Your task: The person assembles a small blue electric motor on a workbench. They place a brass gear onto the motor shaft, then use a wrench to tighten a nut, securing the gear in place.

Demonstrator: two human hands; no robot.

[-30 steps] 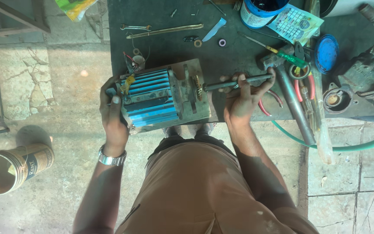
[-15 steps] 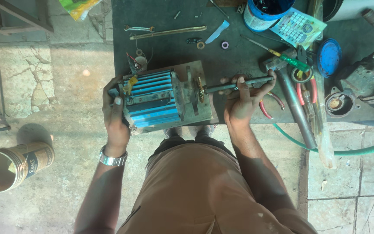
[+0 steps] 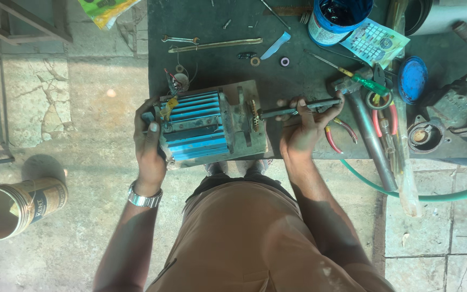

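Two hands are on the job, and both of them are yours. Far off to the left, on the cracked floor and well apart from the bench, an open tin can (image 3: 14, 210) lies tipped on its side. Your left hand (image 3: 149, 146), with a metal watch (image 3: 143, 198) at the wrist, is wrapped over the left end of the blue finned motor (image 3: 198, 127), fingers curled around the end cap where the loose wires (image 3: 175, 82) come out. The motor lies on its side at the bench's (image 3: 212, 27) front edge, near the front left corner, resting on a flat grey plate (image 3: 255, 148). From its right end a steel shaft (image 3: 298, 110) runs out level along the bench. Your right hand (image 3: 304, 132) is closed around that shaft from below, thumb and fingers curled up over it. Just beside that hand, toward the right, red-handled pliers (image 3: 333, 141) lie at the front edge, and a hammer (image 3: 371, 138) lies with its handle sticking out past the edge. A green-handled screwdriver (image 3: 366, 82) rests across the hammer head. Toward the back edge stand a blue paint tin (image 3: 337, 20) and, to its right, a calculator (image 3: 375, 39); a blue lid (image 3: 413, 79) lies further right. A green hose (image 3: 428, 196) curves below the bench's right side.
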